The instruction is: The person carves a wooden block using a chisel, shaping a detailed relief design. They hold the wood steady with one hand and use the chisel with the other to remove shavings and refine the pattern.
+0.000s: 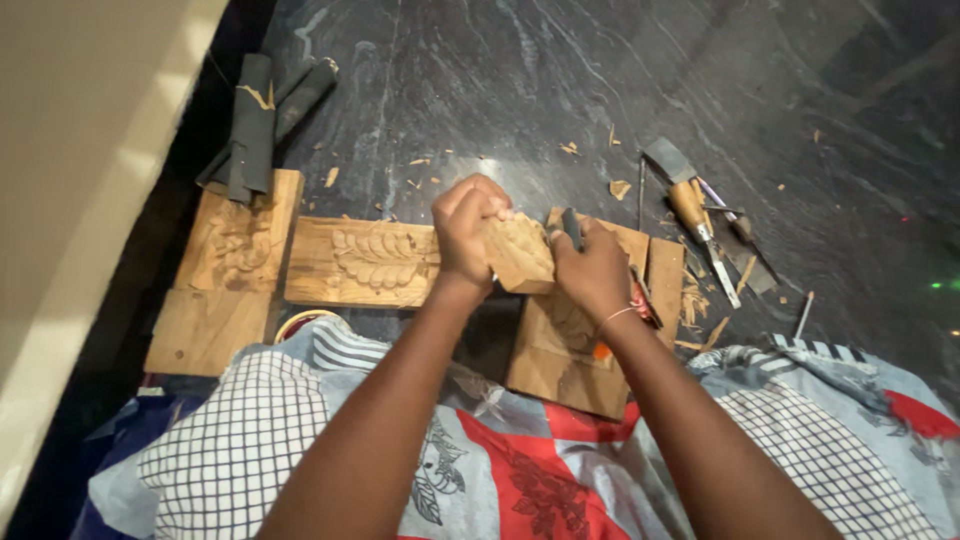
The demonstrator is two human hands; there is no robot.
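Left hand clamped on small wooden block, held above carved panel on floor. Right hand closed around dark-handled tool, tip against block. Block carving partly shaped; detailing unfinished.

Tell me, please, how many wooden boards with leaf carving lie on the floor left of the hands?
2: a tall carved board at far left under the dark rolls, and a long carved panel beside the left hand. Others may be hidden.
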